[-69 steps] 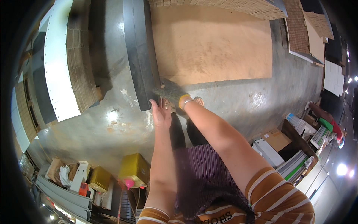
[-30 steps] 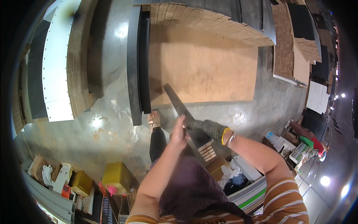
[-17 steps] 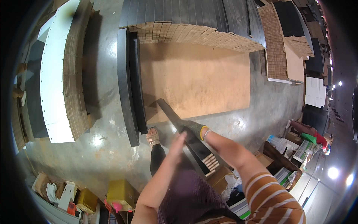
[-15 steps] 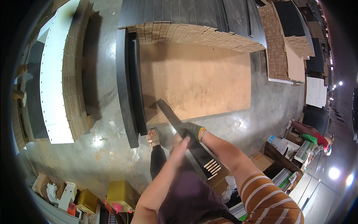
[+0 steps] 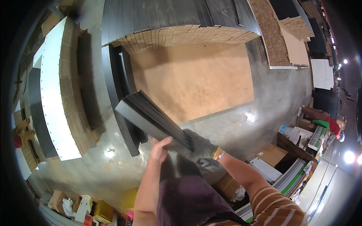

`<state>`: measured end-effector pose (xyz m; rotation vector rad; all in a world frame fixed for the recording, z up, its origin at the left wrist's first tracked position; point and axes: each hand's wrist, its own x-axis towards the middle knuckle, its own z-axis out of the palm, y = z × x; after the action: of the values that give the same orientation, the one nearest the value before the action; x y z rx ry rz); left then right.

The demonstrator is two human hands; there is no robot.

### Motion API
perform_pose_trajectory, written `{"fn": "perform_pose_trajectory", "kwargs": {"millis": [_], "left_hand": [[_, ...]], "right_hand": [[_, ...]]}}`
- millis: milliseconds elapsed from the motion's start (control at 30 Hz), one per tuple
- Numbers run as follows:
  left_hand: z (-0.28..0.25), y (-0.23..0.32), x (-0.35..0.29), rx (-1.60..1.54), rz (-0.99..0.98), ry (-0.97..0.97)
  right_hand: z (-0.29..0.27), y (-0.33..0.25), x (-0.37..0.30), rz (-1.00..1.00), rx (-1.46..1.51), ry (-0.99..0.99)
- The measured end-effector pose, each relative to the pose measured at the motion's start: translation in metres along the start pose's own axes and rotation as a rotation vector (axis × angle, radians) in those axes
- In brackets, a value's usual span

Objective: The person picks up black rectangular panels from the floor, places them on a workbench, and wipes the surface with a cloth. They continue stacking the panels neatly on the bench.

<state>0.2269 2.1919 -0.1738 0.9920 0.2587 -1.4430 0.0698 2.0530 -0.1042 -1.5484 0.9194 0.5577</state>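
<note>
While both hands (image 5: 158, 152) (image 5: 201, 145) have fingers (image 5: 164, 141) closed round black boards (image 5: 149, 119), dark planks (image 5: 112, 88) behind flank a tan sheet (image 5: 200, 81).

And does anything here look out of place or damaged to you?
Nothing looks spilled or broken. One oddity: the right hand is gloved, while the left hand is bare. The boards they hold look fanned at the far end rather than flush, and the tan sheet has dark smudges.
</note>
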Motion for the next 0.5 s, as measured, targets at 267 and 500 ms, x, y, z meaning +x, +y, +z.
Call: {"fn": "perform_pose_trajectory", "kwargs": {"millis": [267,500], "left_hand": [[-0.048,-0.013,0.015,0.92,0.228,-0.006],[-0.115,-0.038,0.06,0.194,0.107,0.003]], "right_hand": [[0.019,0.024,0.117,-0.601,-0.356,0.337],[0.049,0.045,0.177,-0.446,-0.067,0.265]]}}
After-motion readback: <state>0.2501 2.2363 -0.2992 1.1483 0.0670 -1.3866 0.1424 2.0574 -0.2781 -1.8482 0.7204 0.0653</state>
